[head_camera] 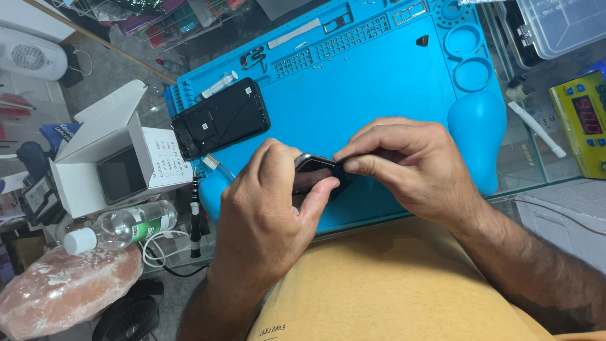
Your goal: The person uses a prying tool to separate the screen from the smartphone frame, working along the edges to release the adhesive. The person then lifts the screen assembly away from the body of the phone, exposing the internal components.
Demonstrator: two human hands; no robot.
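Dark phone gripped by left hand and right hand over blue mat (glass desk beneath).

One view only, worn on the person's head, looking steeply down and slightly forward over the chest. Tilted a little: the blue work mat runs skewed, its far edge climbing toward upper right. Very near the work; the left hand and right hand fill the middle of the frame, forearms entering from the bottom edge. The mustard shirt front takes up the lower centre, so the lens sits just above it. The glass table shows on the right side; at the left edge the view drops past the table rim to the floor and clutter below. No second view to share ground with
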